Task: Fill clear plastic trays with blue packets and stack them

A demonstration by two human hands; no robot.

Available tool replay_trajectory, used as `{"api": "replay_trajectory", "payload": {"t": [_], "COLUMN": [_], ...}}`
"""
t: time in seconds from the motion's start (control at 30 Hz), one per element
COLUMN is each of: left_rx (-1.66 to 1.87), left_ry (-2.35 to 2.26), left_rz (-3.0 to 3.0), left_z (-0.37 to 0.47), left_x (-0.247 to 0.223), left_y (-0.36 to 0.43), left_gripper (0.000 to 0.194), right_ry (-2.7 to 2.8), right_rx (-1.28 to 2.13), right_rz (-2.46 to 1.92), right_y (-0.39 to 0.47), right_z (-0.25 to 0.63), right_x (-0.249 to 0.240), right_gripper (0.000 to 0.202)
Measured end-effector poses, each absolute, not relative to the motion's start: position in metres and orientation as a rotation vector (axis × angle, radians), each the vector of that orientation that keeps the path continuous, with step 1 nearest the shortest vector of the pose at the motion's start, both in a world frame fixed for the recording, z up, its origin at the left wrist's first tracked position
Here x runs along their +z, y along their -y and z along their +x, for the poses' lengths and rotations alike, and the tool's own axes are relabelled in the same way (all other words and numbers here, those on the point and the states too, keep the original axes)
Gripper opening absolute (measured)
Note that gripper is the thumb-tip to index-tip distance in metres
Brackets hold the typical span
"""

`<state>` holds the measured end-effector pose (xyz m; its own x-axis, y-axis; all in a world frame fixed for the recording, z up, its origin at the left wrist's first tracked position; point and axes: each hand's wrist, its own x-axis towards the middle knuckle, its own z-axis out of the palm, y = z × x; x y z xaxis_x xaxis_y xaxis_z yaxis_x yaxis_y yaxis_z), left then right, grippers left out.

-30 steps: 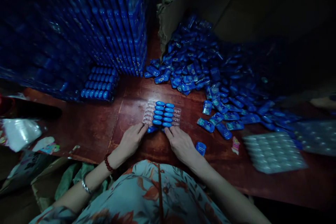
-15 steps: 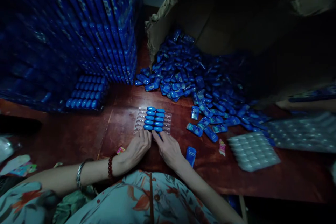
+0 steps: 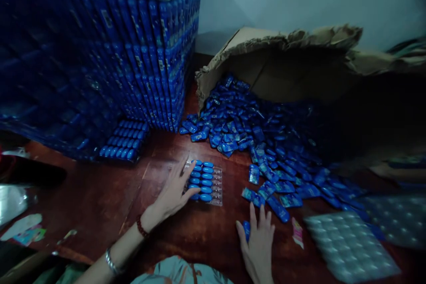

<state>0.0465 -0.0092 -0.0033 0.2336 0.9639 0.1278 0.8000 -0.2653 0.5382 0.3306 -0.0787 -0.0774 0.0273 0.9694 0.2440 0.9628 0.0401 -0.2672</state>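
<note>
A clear plastic tray with moulded hollows (image 3: 217,186) lies on the table, two columns of small glossy blue containers (image 3: 206,177) standing in its middle. My left hand (image 3: 175,188) reaches over the tray's left side, fingers spread, thumb and fingertips at the left blue column. That side of the tray is partly hidden under it. Off to the right, my right hand (image 3: 258,239) is stretched flat with fingers apart, over or beside a loose blue container (image 3: 246,230). Whether it touches this container I cannot tell.
Loose blue containers (image 3: 233,133) spill from a torn cardboard box (image 3: 259,40). Tall stacks of filled trays (image 3: 140,62) rise at left, with one low filled tray (image 3: 124,140) before them. Trays with bumps (image 3: 349,242) and a pink wrapper (image 3: 297,233) lie at right.
Both hands were together at the tray's near edge. Now the left has moved onto the tray's left side and the right has gone rightward to the loose container. The view has tilted up.
</note>
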Motion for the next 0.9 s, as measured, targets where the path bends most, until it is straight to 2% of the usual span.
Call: {"api": "replay_trajectory", "payload": {"t": [0.1,0.33,0.47,0.57,0.67,0.77,0.9], "left_rx": [0.530,0.429,0.597,0.764,0.570,0.325,0.373], "left_ry": [-1.539,-1.374,-1.403,-1.414,-1.227,-1.116,-0.958], "left_rz": [2.160,2.237,2.219,2.240,2.523,2.746,2.646], "left_z": [0.066,0.091,0.091,0.097,0.115,0.134,0.134], "left_x": [-0.006,-0.009,-0.004,0.004,0.006,-0.002,-0.016], "left_y": [-0.011,-0.022,-0.032,-0.068,-0.114,-0.151,-0.172], "left_gripper": [0.067,0.061,0.052,0.037,0.028,0.037,0.036], "right_ry": [1.955,2.006,1.996,1.922,1.991,2.042,2.100], "right_rx": [0.070,0.209,0.231,0.207,0.344,0.443,0.505], "right_rz": [-2.071,-2.164,-2.102,-1.958,-1.838,-1.868,-1.853], "right_y": [0.043,-0.037,-0.051,-0.071,-0.104,-0.128,-0.124], "right_z": [0.311,0.290,0.301,0.311,0.314,0.315,0.329], "right_x": [-0.082,-0.059,-0.046,-0.031,-0.018,-0.015,-0.020], "right_gripper": [0.062,0.056,0.048,0.041,0.034,0.030,0.029]}}
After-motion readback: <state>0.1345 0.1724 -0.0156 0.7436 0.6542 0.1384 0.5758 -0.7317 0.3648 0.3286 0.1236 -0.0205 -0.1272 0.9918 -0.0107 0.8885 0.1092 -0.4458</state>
